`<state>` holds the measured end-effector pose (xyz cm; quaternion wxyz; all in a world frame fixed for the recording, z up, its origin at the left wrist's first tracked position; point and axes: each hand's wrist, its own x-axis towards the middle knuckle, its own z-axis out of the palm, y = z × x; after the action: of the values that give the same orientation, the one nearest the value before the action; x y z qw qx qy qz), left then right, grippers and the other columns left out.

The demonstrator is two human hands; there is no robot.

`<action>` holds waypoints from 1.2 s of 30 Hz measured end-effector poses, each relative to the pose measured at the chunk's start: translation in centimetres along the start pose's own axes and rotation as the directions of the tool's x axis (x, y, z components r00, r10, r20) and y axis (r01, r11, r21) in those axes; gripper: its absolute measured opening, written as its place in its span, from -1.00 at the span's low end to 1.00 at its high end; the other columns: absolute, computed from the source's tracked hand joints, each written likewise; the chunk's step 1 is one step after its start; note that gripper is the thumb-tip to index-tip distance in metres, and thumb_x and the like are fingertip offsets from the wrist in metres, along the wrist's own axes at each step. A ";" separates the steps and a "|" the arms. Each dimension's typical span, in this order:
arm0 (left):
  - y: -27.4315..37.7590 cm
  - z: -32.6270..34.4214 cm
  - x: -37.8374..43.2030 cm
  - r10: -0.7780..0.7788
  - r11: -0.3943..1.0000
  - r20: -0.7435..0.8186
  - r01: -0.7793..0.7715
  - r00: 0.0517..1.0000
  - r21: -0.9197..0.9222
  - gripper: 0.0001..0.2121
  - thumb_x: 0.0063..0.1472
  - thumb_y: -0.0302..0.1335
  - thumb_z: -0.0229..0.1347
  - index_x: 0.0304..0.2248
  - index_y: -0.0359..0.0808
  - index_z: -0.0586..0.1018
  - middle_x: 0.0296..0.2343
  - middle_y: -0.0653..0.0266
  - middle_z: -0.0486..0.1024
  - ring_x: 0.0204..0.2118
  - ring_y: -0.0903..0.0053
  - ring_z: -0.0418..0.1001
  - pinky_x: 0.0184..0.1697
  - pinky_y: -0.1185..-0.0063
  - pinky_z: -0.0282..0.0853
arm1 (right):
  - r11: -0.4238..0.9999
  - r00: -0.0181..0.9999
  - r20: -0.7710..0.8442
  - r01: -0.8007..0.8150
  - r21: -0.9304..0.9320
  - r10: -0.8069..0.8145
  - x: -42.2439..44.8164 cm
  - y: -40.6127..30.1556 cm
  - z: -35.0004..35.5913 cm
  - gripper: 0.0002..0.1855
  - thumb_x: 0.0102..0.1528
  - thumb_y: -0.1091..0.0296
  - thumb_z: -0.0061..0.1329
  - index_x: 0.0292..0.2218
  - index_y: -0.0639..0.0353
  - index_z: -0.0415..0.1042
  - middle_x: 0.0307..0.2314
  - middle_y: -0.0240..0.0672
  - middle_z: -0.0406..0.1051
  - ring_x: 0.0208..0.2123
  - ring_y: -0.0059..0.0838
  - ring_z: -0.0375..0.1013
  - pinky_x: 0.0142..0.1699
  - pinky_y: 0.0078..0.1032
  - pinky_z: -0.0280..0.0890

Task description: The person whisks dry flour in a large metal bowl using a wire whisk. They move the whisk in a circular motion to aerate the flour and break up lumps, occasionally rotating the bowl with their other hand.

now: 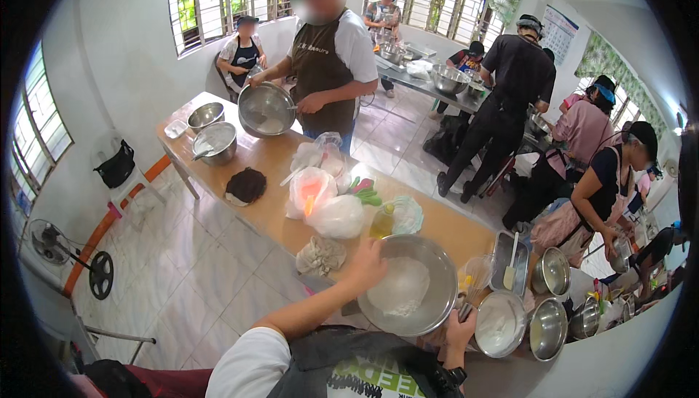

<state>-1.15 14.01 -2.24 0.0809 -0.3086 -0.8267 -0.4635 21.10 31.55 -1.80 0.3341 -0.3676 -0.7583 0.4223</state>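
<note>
A large stainless steel mixing bowl point(449, 289), tilted towards me, has a mound of white powder point(401, 289) in it. My left hand point(371, 264) grips the bowl's left rim. At its right side, my right hand point(461, 328) holds a wire whisk point(478, 280) by its metal handle, wires up and outside the bowl. Close to the right hand stands a metal bowl with a white mixture point(498, 324). Just past the large bowl are a bottle of yellow liquid point(382, 222) and a crumpled cloth point(321, 256).
White plastic bags point(333, 216) lie on the wooden table point(267, 234). A metal pan with a spatula point(513, 261) and several bowls point(549, 327) stand to the right. Across the table a person point(327, 59) tilts a bowl point(267, 108). Other people work at a metal table point(404, 78).
</note>
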 end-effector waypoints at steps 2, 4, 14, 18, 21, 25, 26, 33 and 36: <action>0.4 0.2 0.3 -0.061 0.998 0.069 0.059 0.996 0.034 -0.58 -0.05 -0.50 -0.01 -0.13 -0.40 0.28 -0.18 -0.02 0.25 -0.10 0.14 0.23 -0.05 0.37 0.18 | 1.000 0.999 0.047 -0.021 -0.004 0.021 0.8 -0.7 0.1 -0.68 -0.11 0.47 -0.08 -0.27 0.40 0.25 -0.48 -0.19 0.32 -0.44 -0.42 0.30 -0.29 -0.48 0.21; 1.0 -0.2 0.4 -0.073 0.997 0.095 0.070 0.993 0.044 -0.56 -0.04 -0.49 -0.01 -0.11 -0.40 0.27 -0.17 -0.02 0.25 -0.09 0.14 0.23 -0.05 0.36 0.18 | 0.998 0.999 0.004 0.048 -0.029 -0.048 1.4 -0.4 0.7 -0.69 -0.11 0.48 -0.08 -0.28 0.39 0.26 -0.48 -0.16 0.31 -0.45 -0.36 0.31 -0.30 -0.46 0.21; 1.9 -0.4 -0.2 -0.066 0.994 -0.006 0.066 0.998 0.088 -0.56 -0.06 -0.48 0.02 -0.12 -0.40 0.30 -0.21 -0.03 0.30 -0.17 0.15 0.30 -0.14 0.34 0.24 | 0.908 0.973 -0.040 0.197 -0.370 -0.228 3.2 1.5 3.2 -0.65 -0.12 0.45 -0.09 -0.25 0.34 0.21 -0.41 0.00 0.28 -0.33 -0.03 0.31 -0.21 -0.29 0.19; 1.6 0.0 0.0 -0.037 0.991 -0.053 0.043 0.998 0.126 -0.56 -0.04 -0.45 0.03 -0.12 -0.42 0.30 -0.22 -0.03 0.31 -0.18 0.16 0.31 -0.13 0.36 0.24 | 0.881 0.969 -0.058 0.194 -0.432 -0.242 3.3 1.5 3.6 -0.55 -0.09 0.44 -0.10 -0.15 0.44 0.18 -0.27 0.08 0.28 -0.18 0.04 0.26 -0.07 -0.28 0.15; 1.5 0.0 -0.2 0.014 0.992 -0.056 -0.007 0.998 0.127 -0.56 -0.01 -0.42 0.02 -0.13 -0.46 0.28 -0.23 -0.04 0.32 -0.19 0.17 0.30 -0.12 0.38 0.22 | 0.896 0.968 -0.072 0.194 -0.400 -0.241 3.6 2.6 3.5 -0.56 -0.08 0.45 -0.10 -0.14 0.43 0.17 -0.24 0.08 0.26 -0.15 0.02 0.24 -0.04 -0.28 0.13; 1.1 0.3 -0.4 0.016 0.994 -0.026 -0.013 1.000 0.113 -0.55 0.02 -0.41 0.00 -0.11 -0.49 0.26 -0.23 -0.05 0.32 -0.17 0.17 0.29 -0.10 0.39 0.21 | 0.878 0.948 -0.098 0.238 -0.415 -0.303 3.2 2.7 3.4 -0.55 -0.07 0.46 -0.11 -0.13 0.44 0.15 -0.23 0.08 0.24 -0.14 0.02 0.23 -0.04 -0.27 0.12; 1.2 0.2 -0.5 0.005 0.998 -0.007 -0.004 1.000 0.070 -0.55 0.03 -0.41 0.00 -0.10 -0.48 0.25 -0.21 -0.05 0.31 -0.15 0.18 0.29 -0.09 0.39 0.21 | 0.881 0.948 -0.097 0.239 -0.408 -0.302 3.0 2.1 3.4 -0.55 -0.07 0.46 -0.11 -0.13 0.44 0.15 -0.23 0.08 0.24 -0.14 0.02 0.23 -0.04 -0.27 0.12; 0.9 0.6 -0.5 0.028 0.996 -0.043 -0.024 0.999 0.081 -0.56 0.02 -0.42 -0.01 -0.11 -0.47 0.26 -0.17 -0.05 0.29 -0.10 0.17 0.25 -0.05 0.39 0.18 | 0.896 0.948 -0.078 0.263 -0.356 -0.310 3.3 1.7 3.4 -0.59 -0.05 0.44 -0.10 -0.16 0.43 0.15 -0.28 0.10 0.23 -0.18 0.04 0.22 -0.08 -0.26 0.12; 1.2 0.5 -0.6 0.003 0.999 -0.075 0.001 0.997 0.043 -0.61 0.02 -0.42 0.00 -0.13 -0.39 0.33 -0.18 -0.01 0.30 -0.10 0.15 0.24 -0.03 0.34 0.14 | 0.869 0.946 -0.051 0.271 -0.413 -0.320 3.5 2.3 3.0 -0.59 -0.07 0.43 -0.08 -0.18 0.41 0.16 -0.30 0.08 0.23 -0.19 0.03 0.22 -0.08 -0.25 0.11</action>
<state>0.08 14.56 -1.91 0.1188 -0.2895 -0.8328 -0.4567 17.53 34.19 -4.44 0.3566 -0.3320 -0.8547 0.1793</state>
